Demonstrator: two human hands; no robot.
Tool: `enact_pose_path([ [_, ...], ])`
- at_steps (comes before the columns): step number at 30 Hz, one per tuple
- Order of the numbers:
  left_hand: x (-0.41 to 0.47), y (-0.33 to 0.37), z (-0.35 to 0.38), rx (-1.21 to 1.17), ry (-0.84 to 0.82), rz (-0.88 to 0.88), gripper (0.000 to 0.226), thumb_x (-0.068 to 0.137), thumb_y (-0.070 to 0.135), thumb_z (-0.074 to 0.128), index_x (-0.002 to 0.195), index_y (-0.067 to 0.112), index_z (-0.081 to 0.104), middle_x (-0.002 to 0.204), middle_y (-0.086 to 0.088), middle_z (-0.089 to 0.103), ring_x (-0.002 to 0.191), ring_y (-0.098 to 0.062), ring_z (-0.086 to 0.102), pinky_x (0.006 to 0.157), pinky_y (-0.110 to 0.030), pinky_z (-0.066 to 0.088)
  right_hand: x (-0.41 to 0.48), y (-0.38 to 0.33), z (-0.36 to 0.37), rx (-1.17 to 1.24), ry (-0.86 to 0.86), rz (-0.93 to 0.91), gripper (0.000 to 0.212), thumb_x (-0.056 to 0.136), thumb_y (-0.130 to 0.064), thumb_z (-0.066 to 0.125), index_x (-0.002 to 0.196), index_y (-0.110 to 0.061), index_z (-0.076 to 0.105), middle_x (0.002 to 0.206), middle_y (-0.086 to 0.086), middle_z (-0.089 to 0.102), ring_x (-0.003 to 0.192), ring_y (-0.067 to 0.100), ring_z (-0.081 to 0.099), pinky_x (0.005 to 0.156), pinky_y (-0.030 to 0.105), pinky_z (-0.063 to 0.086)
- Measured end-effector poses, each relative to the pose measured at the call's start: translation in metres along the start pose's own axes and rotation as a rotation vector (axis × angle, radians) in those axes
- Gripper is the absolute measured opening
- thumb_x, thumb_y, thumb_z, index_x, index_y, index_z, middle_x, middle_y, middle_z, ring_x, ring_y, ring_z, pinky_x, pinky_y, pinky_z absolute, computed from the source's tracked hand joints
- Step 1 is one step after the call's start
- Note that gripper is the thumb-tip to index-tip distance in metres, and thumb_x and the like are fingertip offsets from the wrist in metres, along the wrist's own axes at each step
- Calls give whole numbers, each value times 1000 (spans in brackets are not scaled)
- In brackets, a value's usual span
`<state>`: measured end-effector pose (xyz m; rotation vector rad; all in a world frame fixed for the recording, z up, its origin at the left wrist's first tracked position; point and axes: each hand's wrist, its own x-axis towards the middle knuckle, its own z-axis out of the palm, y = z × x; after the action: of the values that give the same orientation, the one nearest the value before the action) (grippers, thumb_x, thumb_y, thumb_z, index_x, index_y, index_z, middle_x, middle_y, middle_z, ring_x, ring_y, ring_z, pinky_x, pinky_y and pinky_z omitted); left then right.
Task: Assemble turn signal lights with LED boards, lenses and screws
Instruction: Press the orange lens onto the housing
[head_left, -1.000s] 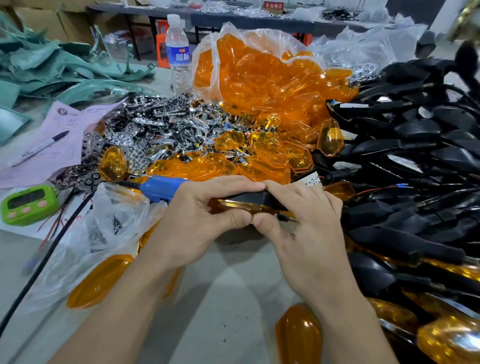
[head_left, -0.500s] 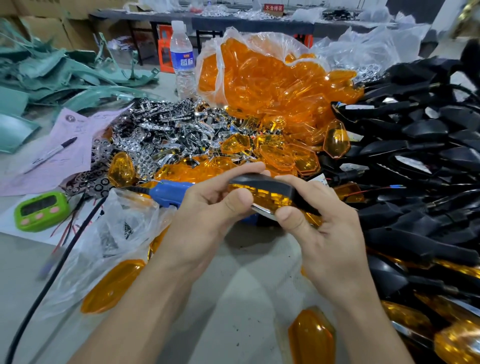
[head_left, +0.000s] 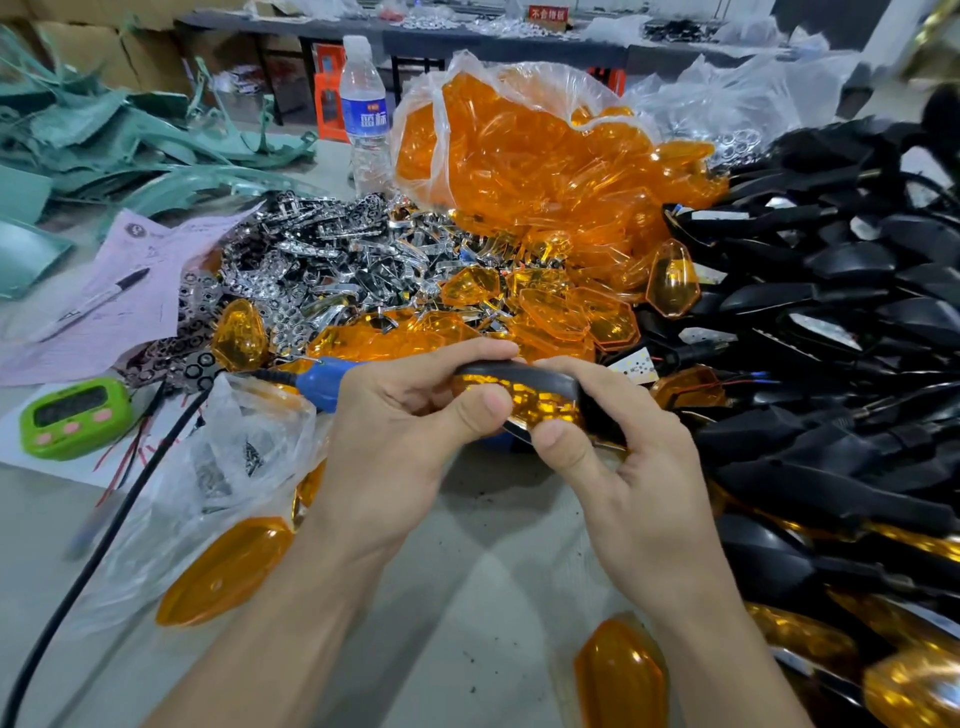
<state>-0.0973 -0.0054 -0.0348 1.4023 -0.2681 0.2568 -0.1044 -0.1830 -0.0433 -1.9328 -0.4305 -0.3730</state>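
Amber faceted plastic glints inside the turn signal light, a slim matte black shell held above the grey bench in the head view. The left hand pinches one end, thumb on the lens and fingers curled over the black top. The right hand has its grip closed round the other end. Behind the left hand lies a blue screwdriver with a black cable. Beyond, glossy amber lenses spill from a clear crinkled bag beside shiny chrome reflectors. At right is a heap of smooth black housings. A thin plastic bag of screws sits at left, near a green timer.
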Motion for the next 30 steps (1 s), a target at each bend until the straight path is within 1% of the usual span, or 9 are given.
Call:
enact_pose_path([
  [2,1,0,0,-74,-39,-33,46,72,43,90,112,22,80,110,-8,79,99,-24,75,89,-37,60,1,1,0,118,-37,16,37,95,-55,59,129,-42,65,119,-9,71,118,21,64,97,52,52],
  [4,4,1,-2,-211,-121,-102,53,74,55,85,115,22,79,122,-10,75,113,-30,70,101,-46,55,2,-1,0,234,-40,12,36,96,-44,63,132,-36,65,123,-5,71,121,20,64,94,35,56],
  [5,5,2,-3,-288,-171,-133,55,78,55,81,120,18,77,130,-12,71,122,-33,65,107,-48,51,2,-1,0,288,-46,16,39,95,-41,61,133,-32,65,124,-3,71,122,19,65,92,27,55],
  [7,7,4,-6,-404,-241,-198,67,85,48,78,135,6,66,145,-21,59,133,-39,56,113,-52,44,3,-3,-1,346,-73,26,42,95,-38,61,135,-26,65,128,1,71,124,21,65,92,24,55],
  [9,7,6,-7,-465,-324,-213,64,89,41,76,138,3,62,149,-21,55,132,-36,57,109,-49,46,3,-2,-1,334,-100,17,39,98,-31,61,136,-23,65,130,3,70,126,25,64,95,30,56],
  [11,6,6,-5,-498,-351,-182,49,91,36,71,130,7,68,142,-17,60,127,-33,61,103,-44,51,2,-1,0,313,-102,29,40,99,-30,58,138,-22,63,129,3,69,125,25,63,97,35,56],
  [20,5,5,5,-569,-256,-157,34,89,31,70,113,8,74,126,-14,68,117,-31,67,92,-42,57,-2,-2,10,135,-3,40,47,96,-69,46,133,-43,59,126,-6,67,122,24,61,101,59,46],
  [27,4,-2,7,-479,-133,-187,25,93,33,71,109,14,77,126,-13,70,110,-32,66,87,-41,60,2,-7,15,98,-22,87,53,89,-77,51,130,-46,58,121,-10,68,115,19,64,96,55,50],
  [30,3,-6,9,-360,-27,-223,28,94,38,60,103,21,80,123,-12,72,100,-36,62,83,-43,61,0,-7,16,16,-24,100,44,90,-69,57,127,-45,58,112,-21,68,104,7,67,86,31,54],
])
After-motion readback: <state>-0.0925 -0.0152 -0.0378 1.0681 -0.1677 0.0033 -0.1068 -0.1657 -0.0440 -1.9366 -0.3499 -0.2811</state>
